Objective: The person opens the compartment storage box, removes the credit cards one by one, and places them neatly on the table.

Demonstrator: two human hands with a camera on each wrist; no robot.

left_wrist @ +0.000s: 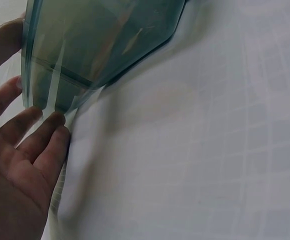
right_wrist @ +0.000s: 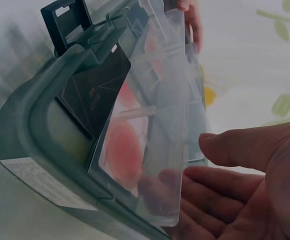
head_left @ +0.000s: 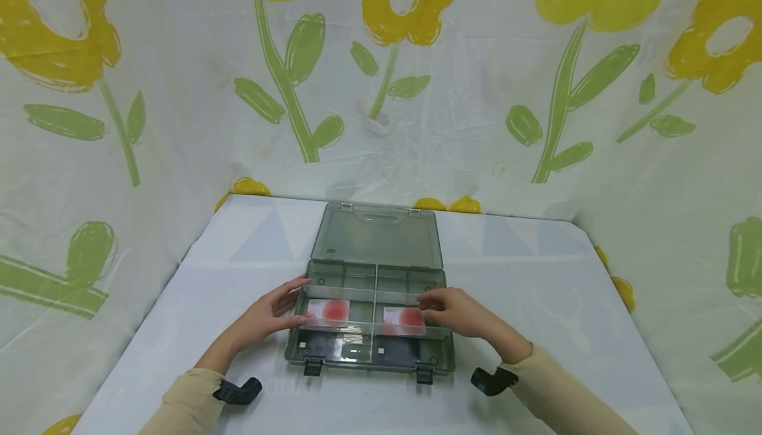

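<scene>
A smoky green plastic case [head_left: 369,367] lies with its lid [head_left: 376,237] folded back. Across its middle stands a clear divided tray [head_left: 437,332], with a white card with a red disc [head_left: 335,311] in the left compartment and a similar card [head_left: 411,318] in the right. Dark cards [head_left: 397,354] show in the front row. My left hand [head_left: 264,313] is at the tray's left end, fingers spread, fingertips right at the plastic edge [left_wrist: 27,60]. My right hand [head_left: 455,313] is at the right end. Its fingers show partly through the clear wall [right_wrist: 172,150], the thumb standing apart.
Two dark latches [head_left: 424,375] hang at the case's front edge. The case rests on a white table [head_left: 524,276], with floral cloth [head_left: 464,104] behind and at both sides. A dark band with a black piece [head_left: 494,381] sits at the right cuff, and another [head_left: 238,392] at the left.
</scene>
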